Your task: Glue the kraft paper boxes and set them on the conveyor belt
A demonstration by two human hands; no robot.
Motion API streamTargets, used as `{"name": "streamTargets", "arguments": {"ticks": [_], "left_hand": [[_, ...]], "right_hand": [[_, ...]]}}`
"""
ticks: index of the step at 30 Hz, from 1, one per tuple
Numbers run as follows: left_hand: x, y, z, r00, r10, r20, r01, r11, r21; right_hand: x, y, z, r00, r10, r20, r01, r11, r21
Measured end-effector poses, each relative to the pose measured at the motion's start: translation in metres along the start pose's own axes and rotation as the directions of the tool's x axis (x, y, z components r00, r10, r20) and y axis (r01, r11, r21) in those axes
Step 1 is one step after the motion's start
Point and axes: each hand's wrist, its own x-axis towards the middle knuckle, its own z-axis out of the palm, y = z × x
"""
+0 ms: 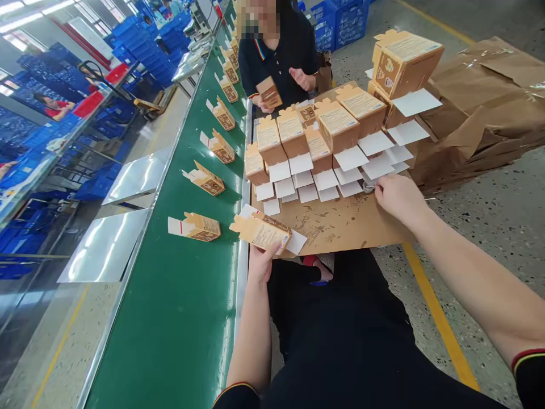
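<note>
My left hand is closed around a brown printed carton, tilted over the belt's edge, with white flaps sticking out at both ends. My right hand rests at the right of the cardboard-topped table with its fingers curled. A small shiny round thing lies by its fingertips; whether the fingers grip anything is hidden. Just beyond both hands, stacked cartons stand in rows with white flaps hanging toward me. On the green belt, the nearest carton lies left of my left hand.
The green conveyor belt runs along my left, carrying several more cartons in a line. Across the table, a person holds a carton. Brown sheeting covers something at right. Blue crates stand behind.
</note>
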Motion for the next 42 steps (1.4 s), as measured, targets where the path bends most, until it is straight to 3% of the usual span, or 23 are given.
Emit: {"name": "streamTargets", "arguments": {"ticks": [3, 5, 9, 12, 15, 19, 24, 29, 34, 42], "left_hand": [[0.007, 0.001, 0.006, 1.000, 0.010, -0.003, -0.010, 0.998, 0.067], [0.011, 0.001, 0.009, 1.000, 0.017, -0.007, -0.016, 0.995, 0.102], [0.014, -0.003, 0.011, 1.000, -0.009, -0.015, 0.011, 0.990, 0.142], [0.014, -0.003, 0.011, 1.000, -0.008, -0.024, 0.011, 0.988, 0.151], [0.013, -0.002, 0.011, 1.000, 0.017, -0.019, -0.014, 0.986, 0.165], [0.013, -0.003, 0.013, 0.999, 0.029, 0.013, -0.031, 0.983, 0.183], [0.008, -0.014, 0.022, 0.995, 0.095, -0.026, -0.086, 0.971, 0.222], [-0.006, -0.029, 0.032, 0.962, 0.262, -0.081, -0.217, 0.909, 0.357], [-0.011, -0.037, 0.033, 0.949, 0.290, -0.121, -0.198, 0.851, 0.486], [-0.014, -0.054, 0.035, 0.936, 0.322, -0.142, -0.189, 0.801, 0.569]], "right_hand": [[-0.024, -0.016, -0.007, 0.999, -0.006, -0.046, 0.008, 1.000, 0.030], [-0.050, -0.039, -0.001, 0.999, -0.027, -0.035, 0.029, 0.996, 0.079], [-0.104, -0.103, 0.044, 0.981, -0.160, 0.112, 0.112, 0.930, 0.349], [-0.122, -0.136, 0.087, 0.956, -0.225, 0.188, 0.135, 0.907, 0.400], [-0.123, -0.142, 0.117, 0.952, -0.214, 0.218, 0.139, 0.939, 0.316], [-0.124, -0.137, 0.132, 0.941, -0.235, 0.244, 0.174, 0.953, 0.247], [-0.137, -0.139, 0.125, 0.934, -0.290, 0.207, 0.203, 0.911, 0.359], [-0.147, -0.126, 0.094, 0.977, -0.187, 0.106, 0.118, 0.880, 0.461], [-0.153, -0.108, 0.068, 0.994, -0.090, 0.066, 0.049, 0.883, 0.468], [-0.161, -0.102, 0.055, 1.000, -0.007, 0.011, 0.001, 0.886, 0.463]]}}
